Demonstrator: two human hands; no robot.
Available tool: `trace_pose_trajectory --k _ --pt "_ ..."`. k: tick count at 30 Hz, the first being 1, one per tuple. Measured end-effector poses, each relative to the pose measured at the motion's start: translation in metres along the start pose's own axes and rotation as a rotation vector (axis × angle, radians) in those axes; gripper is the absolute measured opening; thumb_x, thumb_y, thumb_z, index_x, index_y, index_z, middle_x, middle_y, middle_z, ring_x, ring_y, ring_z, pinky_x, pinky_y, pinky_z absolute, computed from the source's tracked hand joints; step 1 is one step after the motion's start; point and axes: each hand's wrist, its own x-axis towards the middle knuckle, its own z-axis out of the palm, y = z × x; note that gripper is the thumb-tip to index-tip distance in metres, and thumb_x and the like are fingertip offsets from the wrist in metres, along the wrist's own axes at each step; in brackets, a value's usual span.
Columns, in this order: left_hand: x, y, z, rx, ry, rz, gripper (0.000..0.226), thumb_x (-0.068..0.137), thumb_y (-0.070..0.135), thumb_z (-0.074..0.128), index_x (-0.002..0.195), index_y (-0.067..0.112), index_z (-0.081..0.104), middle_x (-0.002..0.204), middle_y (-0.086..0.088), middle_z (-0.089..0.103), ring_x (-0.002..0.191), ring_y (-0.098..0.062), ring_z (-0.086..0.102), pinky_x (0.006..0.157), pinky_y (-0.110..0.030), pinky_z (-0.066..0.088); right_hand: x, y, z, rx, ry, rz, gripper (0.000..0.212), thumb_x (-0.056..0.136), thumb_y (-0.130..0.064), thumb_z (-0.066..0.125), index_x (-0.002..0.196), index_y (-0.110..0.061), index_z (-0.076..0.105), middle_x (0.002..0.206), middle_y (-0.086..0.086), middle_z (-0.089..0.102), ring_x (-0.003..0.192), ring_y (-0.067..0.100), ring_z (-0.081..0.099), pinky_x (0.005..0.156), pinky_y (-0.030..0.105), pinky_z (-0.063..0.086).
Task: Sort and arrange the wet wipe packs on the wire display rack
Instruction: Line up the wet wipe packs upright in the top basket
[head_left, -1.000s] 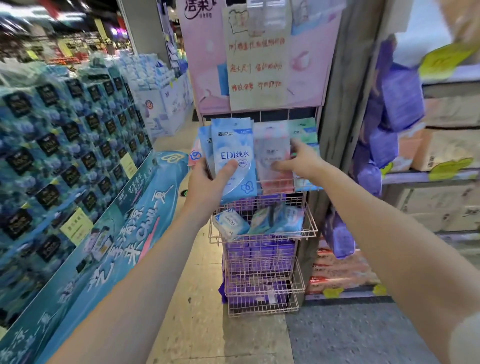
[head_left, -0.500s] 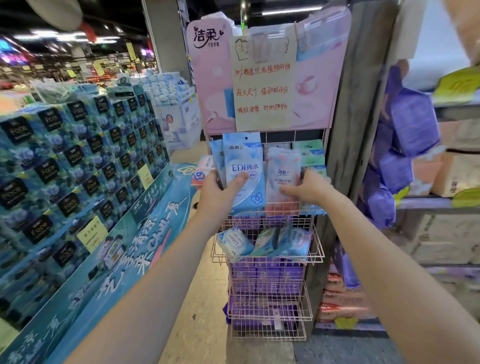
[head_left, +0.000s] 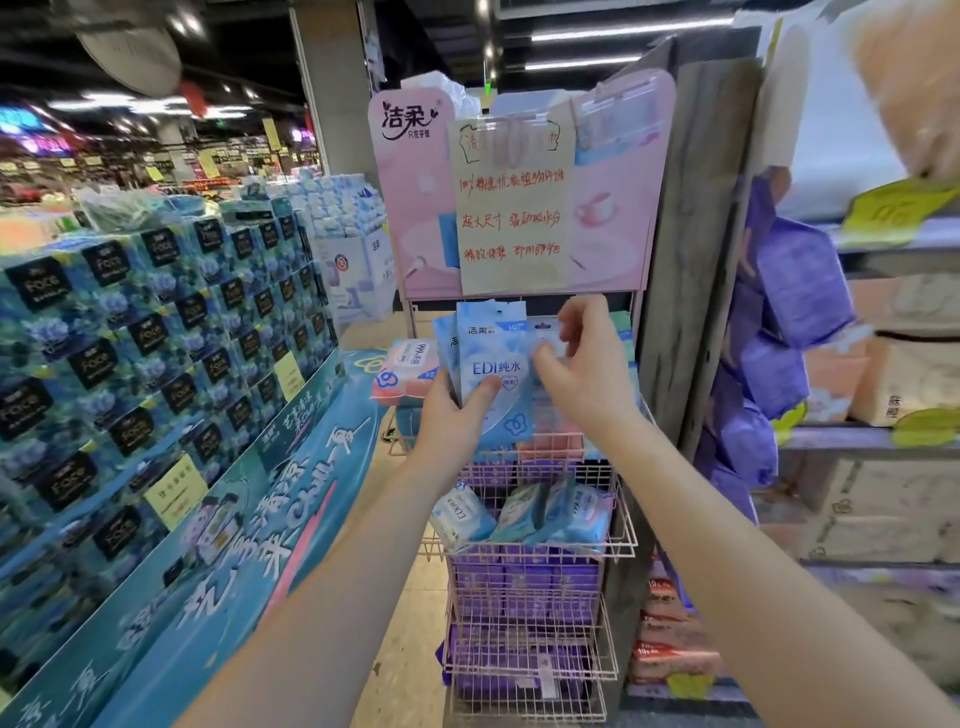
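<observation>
Left hand (head_left: 452, 421) still clamps flat blue wipe packs (head_left: 496, 374); right hand (head_left: 584, 374) has risen, fingers pinching a pale pink pack (head_left: 548, 410), mid-sort.

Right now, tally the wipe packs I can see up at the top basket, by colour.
Blue EDI packs, gripped in the left hand: 2
Pale pink pack, pinched by the right hand: 1
Pink-and-white pack, just left of the left hand: 1
Green pack, a sliver behind the right hand: 1
Total: 5 in view; the hands may hide more.
</observation>
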Motion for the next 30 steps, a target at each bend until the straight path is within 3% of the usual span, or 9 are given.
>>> trace_pose_trajectory --k 5,8,11,13,16,20,24,26,30 --pt "0.0 0.004 -0.007 -0.024 -0.058 -0.017 0.023 0.1 0.025 0.069 0.121 0.03 0.059 0.118 0.006 0.076 0.108 -0.013 0.075 0.085 -0.026 0.06 0.005 -0.009 0.016 0.23 -0.423 0.426 0.045 0.089 -0.006 0.07 0.127 -0.011 0.046 0.116 0.003 0.062 0.096 0.014 0.064 0.079 0.026 0.057" --pt "0.003 0.014 -0.011 0.034 -0.105 0.016 0.024 0.101 0.023 0.068 0.122 0.03 0.058 0.119 0.008 0.076 0.107 -0.007 0.074 0.089 -0.026 0.06 0.019 0.005 0.014 0.344 -0.498 0.408 0.042 0.084 0.002 0.073 0.121 -0.013 0.059 0.114 0.004 0.074 0.102 0.022 0.072 0.085 0.035 0.06" --pt "0.006 0.023 -0.014 0.174 -0.124 0.049 0.019 0.103 0.02 0.066 0.118 0.026 0.056 0.11 0.013 0.071 0.088 0.01 0.071 0.07 -0.01 0.054 0.03 0.016 0.007 0.367 -0.553 0.412 0.045 0.078 0.003 0.079 0.117 -0.013 0.064 0.11 0.007 0.077 0.104 0.028 0.073 0.089 0.047 0.059" --pt "0.009 0.027 -0.011 0.307 -0.105 0.053 0.015 0.103 0.022 0.066 0.115 0.024 0.057 0.106 0.012 0.068 0.087 0.008 0.069 0.065 -0.008 0.05 0.034 0.021 0.006 0.343 -0.574 0.396 0.046 0.076 0.001 0.082 0.116 -0.013 0.064 0.107 0.007 0.078 0.103 0.031 0.073 0.08 0.043 0.059" --pt "0.017 0.027 -0.005 0.534 -0.058 0.098 0.031 0.1 0.035 0.069 0.124 0.019 0.06 0.122 -0.003 0.065 0.106 -0.015 0.064 0.076 -0.02 0.047 0.035 0.028 0.002 0.368 -0.581 0.385 0.045 0.078 0.001 0.082 0.116 -0.013 0.064 0.107 0.006 0.078 0.102 0.029 0.074 0.081 0.041 0.061" --pt "0.017 0.037 -0.001 0.503 0.021 0.131 0.062 0.094 0.031 0.077 0.143 0.019 0.043 0.125 0.003 0.065 0.11 -0.017 0.065 0.08 -0.026 0.047 0.037 0.034 -0.002 0.397 -0.548 0.36 0.042 0.078 -0.002 0.084 0.113 -0.014 0.065 0.109 0.009 0.077 0.104 0.033 0.073 0.09 0.051 0.059" --pt "0.026 0.049 -0.008 0.669 0.01 0.119 0.042 0.087 0.034 0.084 0.112 0.025 0.051 0.099 0.014 0.06 0.104 -0.017 0.064 0.084 -0.033 0.048 0.039 0.032 0.0 0.328 -0.502 0.297 0.046 0.072 -0.008 0.09 0.106 -0.027 0.067 0.1 0.006 0.079 0.097 0.03 0.074 0.081 0.047 0.063" --pt "0.033 0.056 -0.015 0.763 -0.015 0.144 0.037 0.082 0.042 0.087 0.1 0.031 0.057 0.098 0.012 0.063 0.108 -0.019 0.063 0.093 -0.037 0.051 0.04 0.033 0.004 0.286 -0.501 0.282 0.046 0.07 -0.012 0.092 0.104 -0.03 0.067 0.099 0.005 0.079 0.094 0.026 0.076 0.081 0.048 0.063" --pt "0.047 0.065 -0.028 1.162 -0.007 0.173 0.061 0.077 0.07 0.077 0.124 0.033 0.07 0.131 0.002 0.055 0.133 -0.029 0.038 0.111 -0.043 0.033 0.043 0.032 0.011 0.205 -0.495 0.286 0.048 0.069 -0.02 0.094 0.108 -0.024 0.066 0.095 0.004 0.078 0.086 0.025 0.076 0.075 0.049 0.064"
